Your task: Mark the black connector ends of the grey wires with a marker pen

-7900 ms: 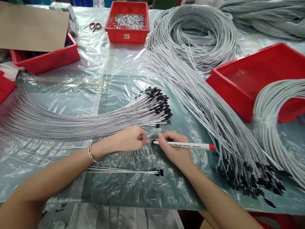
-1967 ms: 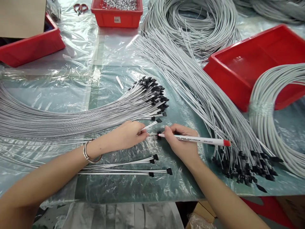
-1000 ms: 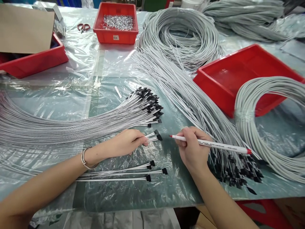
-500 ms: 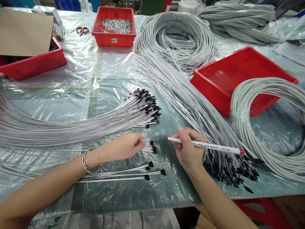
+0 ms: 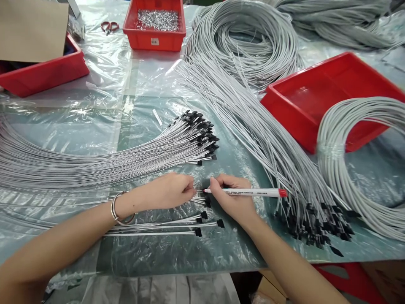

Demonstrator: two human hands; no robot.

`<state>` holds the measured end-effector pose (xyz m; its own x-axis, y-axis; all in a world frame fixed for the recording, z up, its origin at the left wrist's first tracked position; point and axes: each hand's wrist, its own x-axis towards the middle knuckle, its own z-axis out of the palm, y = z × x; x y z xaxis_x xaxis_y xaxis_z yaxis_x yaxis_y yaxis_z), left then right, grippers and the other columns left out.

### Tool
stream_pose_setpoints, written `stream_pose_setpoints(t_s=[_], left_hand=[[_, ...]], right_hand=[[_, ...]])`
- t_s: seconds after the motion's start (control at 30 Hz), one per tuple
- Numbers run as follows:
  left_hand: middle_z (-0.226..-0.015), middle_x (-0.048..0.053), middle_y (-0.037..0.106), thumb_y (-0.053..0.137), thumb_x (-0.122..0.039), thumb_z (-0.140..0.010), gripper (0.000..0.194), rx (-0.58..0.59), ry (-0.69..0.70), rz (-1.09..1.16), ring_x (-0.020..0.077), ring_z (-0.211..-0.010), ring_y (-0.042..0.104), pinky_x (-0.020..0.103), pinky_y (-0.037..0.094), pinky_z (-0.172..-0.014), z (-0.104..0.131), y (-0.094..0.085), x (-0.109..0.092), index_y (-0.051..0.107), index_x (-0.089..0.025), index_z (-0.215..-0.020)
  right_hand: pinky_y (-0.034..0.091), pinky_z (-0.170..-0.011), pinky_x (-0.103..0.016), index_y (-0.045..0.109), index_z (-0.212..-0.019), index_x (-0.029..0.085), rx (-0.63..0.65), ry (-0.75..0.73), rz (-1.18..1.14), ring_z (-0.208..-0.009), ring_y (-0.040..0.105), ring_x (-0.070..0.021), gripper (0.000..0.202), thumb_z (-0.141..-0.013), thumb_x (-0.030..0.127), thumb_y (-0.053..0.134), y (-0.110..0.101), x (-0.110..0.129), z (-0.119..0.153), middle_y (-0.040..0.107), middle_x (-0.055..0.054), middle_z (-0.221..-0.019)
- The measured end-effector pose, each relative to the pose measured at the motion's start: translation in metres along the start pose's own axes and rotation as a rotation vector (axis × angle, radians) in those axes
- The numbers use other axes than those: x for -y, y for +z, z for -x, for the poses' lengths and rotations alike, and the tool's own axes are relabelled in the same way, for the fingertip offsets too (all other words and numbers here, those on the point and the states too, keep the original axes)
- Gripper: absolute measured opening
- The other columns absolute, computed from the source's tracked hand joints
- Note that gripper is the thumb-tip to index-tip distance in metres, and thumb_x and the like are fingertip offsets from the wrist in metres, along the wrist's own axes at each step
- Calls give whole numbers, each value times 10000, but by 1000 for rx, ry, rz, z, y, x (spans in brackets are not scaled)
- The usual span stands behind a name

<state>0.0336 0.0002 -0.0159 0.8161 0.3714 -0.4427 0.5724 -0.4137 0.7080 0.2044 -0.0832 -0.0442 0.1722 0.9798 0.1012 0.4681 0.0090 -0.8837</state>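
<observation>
My left hand [image 5: 177, 190] is closed around a few thin grey cables, whose black connector ends [image 5: 207, 202] stick out past the fingers. A white marker pen with red ends [image 5: 249, 192] lies in the grip of my right hand [image 5: 234, 198]. Its red tip points left, at the connectors beside my left fingers; whether it touches them I cannot tell. Below my left hand, several loose cables [image 5: 164, 228] with black connectors lie on the plastic sheet. A large bundle of the same cables [image 5: 152, 156] curves in from the left behind that hand.
Grey cables [image 5: 253, 114] run from a big coil [image 5: 243, 42] down to black connectors at right. Another coil [image 5: 332, 156] overlaps a red tray [image 5: 291, 105]. At the back are a red bin [image 5: 155, 42] of small metal parts, red-handled scissors [image 5: 109, 27] and a red box [image 5: 47, 74] under cardboard.
My right hand has moved left with the marker, bringing its tip up to the connectors by my left hand. My left hand stays nearly in place; the view has tilted slightly downward.
</observation>
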Motion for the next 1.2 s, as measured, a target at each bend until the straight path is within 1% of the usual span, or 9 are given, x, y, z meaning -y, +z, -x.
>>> stream_pose_setpoints(t_s=[0.13, 0.57, 0.67, 0.77, 0.9, 1.0, 1.07, 1.13, 1.2], left_hand=[[-481, -35, 307, 327, -376, -880, 292, -21, 3, -14, 88, -398, 237, 281, 154, -411, 0, 0, -1, 381, -186, -665], [-483, -28, 338, 339, -371, -865, 285, -37, 2, -26, 96, -404, 265, 276, 158, -425, 0, 1, -1, 399, -184, -658], [-483, -30, 350, 333, -369, -870, 285, -34, 9, -28, 94, -404, 274, 274, 163, -421, -1, 1, 1, 408, -184, -668], [-489, -32, 373, 342, -375, -878, 280, -25, 10, -7, 92, -400, 277, 271, 173, -412, -1, -2, -1, 442, -186, -697], [-522, -30, 430, 336, -369, -906, 305, 83, 70, 51, 89, -412, 322, 257, 244, -430, 11, -1, -10, 481, -184, -711], [-662, 2, 532, 393, -304, -911, 269, 29, 222, -158, 123, -608, 476, 255, 332, -563, 29, 8, -19, 501, -178, -699], [-770, 23, 555, 442, -290, -900, 198, -43, 288, -338, 159, -745, 503, 269, 346, -635, 41, 13, -23, 517, -179, -754], [-817, 25, 552, 462, -336, -893, 175, -53, 282, -420, 167, -751, 503, 275, 348, -629, 48, 12, -24, 514, -184, -824], [-808, 15, 548, 431, -384, -901, 215, -46, 223, -429, 154, -694, 499, 271, 347, -595, 46, 4, -22, 501, -186, -852]], right_hand=[[257, -443, -246, 428, -479, 172, 6, -10, 37, -436, 320, -89, 334, -793, 247, 515, 1, -2, 0, 355, 39, -444], [247, -427, -239, 425, -463, 173, 48, -51, 62, -408, 312, -81, 340, -783, 246, 513, -1, 0, -1, 352, 43, -417], [252, -422, -233, 433, -447, 170, 27, -7, 24, -405, 309, -80, 349, -774, 257, 518, -2, 1, -3, 350, 42, -404], [281, -429, -228, 488, -449, 164, -30, 64, -64, -417, 357, -89, 339, -769, 270, 530, -5, -1, -6, 420, 26, -412], [279, -424, -233, 550, -482, 160, -166, 158, -322, -408, 342, -87, 326, -768, 314, 567, -11, -6, -11, 443, 21, -423], [241, -404, -229, 516, -461, 164, -237, 198, -561, -382, 291, -74, 348, -739, 352, 609, -14, -5, -14, 386, 40, -396], [223, -398, -228, 499, -453, 165, -251, 204, -644, -374, 278, -69, 355, -714, 363, 634, -15, -2, -15, 362, 49, -385], [212, -398, -228, 496, -454, 165, -258, 208, -683, -371, 273, -67, 360, -704, 375, 647, -15, 1, -16, 348, 54, -379], [210, -402, -229, 509, -462, 163, -259, 211, -708, -372, 274, -68, 359, -703, 388, 651, -15, 2, -16, 338, 57, -377]])
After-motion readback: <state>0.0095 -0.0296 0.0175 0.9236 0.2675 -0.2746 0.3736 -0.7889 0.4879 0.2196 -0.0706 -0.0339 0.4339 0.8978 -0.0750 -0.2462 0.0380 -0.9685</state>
